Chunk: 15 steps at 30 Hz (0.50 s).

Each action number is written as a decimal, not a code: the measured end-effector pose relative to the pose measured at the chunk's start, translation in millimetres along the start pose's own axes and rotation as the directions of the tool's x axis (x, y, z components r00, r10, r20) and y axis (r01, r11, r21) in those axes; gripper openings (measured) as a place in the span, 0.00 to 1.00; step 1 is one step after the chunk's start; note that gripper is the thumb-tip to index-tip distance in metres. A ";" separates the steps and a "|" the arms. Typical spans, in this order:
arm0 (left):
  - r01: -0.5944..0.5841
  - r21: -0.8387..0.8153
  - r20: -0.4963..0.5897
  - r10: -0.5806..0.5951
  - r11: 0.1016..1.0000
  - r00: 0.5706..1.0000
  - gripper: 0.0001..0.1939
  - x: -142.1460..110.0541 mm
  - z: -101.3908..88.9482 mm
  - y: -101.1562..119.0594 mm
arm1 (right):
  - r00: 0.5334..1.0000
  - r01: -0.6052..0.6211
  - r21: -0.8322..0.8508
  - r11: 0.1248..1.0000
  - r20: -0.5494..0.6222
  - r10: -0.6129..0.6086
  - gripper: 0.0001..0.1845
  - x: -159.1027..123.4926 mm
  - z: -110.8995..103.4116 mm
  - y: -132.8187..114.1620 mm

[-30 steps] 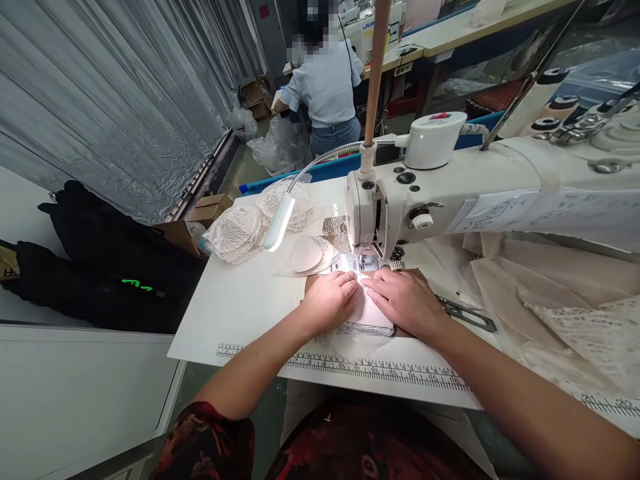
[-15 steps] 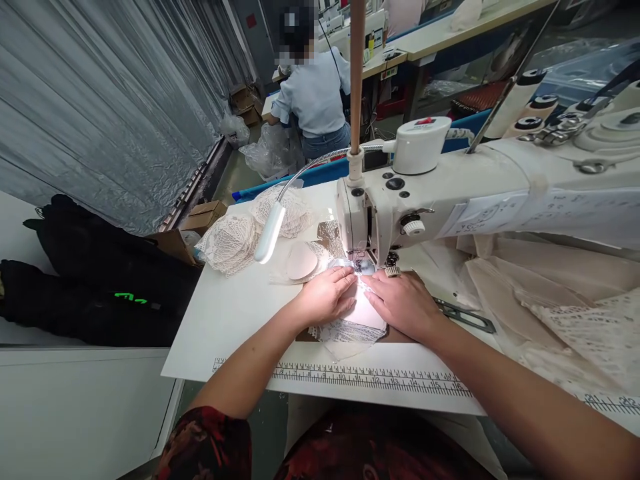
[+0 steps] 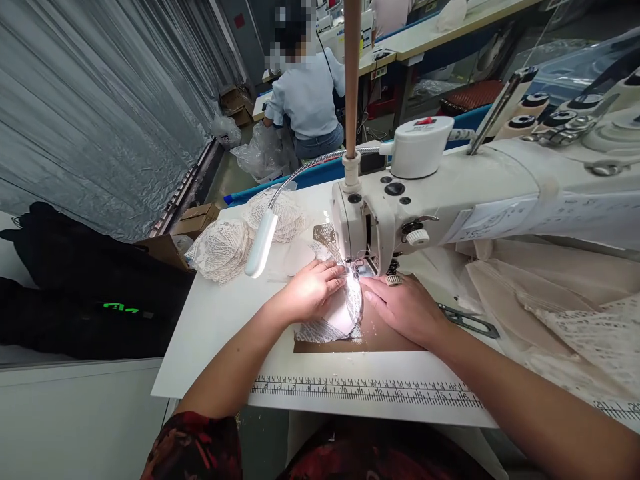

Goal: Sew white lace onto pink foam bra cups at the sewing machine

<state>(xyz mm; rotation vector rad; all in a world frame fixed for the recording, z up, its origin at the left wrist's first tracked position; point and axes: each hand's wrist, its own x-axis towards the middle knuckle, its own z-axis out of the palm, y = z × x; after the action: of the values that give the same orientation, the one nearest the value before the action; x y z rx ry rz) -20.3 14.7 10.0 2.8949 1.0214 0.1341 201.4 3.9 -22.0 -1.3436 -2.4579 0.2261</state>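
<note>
A white lace piece with a smooth pale cup-shaped pad [image 3: 341, 319] lies beneath the needle area of the sewing machine [image 3: 350, 230], brightly lit by its lamp. My left hand [image 3: 314, 291] presses on the piece from the left, fingers stretched out flat. On the other side, my right hand [image 3: 404, 305] lies flat beside the presser foot, its fingertips near the lace edge and its palm over a brown plate [image 3: 390, 332]. The fingertips of both hands come close to the needle, which is too small to make out clearly.
Stacks of lace cups [image 3: 223, 250] sit at the left behind the lamp head [image 3: 261, 245]. Beige mesh and lace fabric [image 3: 545, 280] lies heaped at the right. A ruler strip [image 3: 370, 393] runs along the table's front edge. A co-worker [image 3: 307, 100] sits ahead.
The lace piece has turned and shifted left under the needle, uncovering more of the brown plate. My left hand has moved slightly left with it; my right hand stays close to the foot.
</note>
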 end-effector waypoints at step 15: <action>-0.054 -0.084 -0.105 0.045 0.995 0.993 0.20 -2.6 14.9 12.2 | 0.994 0.084 0.062 0.995 -0.072 -0.080 0.18 -5.4 0.4 3.8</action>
<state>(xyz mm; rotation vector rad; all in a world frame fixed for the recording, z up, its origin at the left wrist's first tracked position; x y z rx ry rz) -13.2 3.0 -3.9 2.8617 0.9340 0.3249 206.9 1.5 -24.6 -1.2007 -2.4201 0.2333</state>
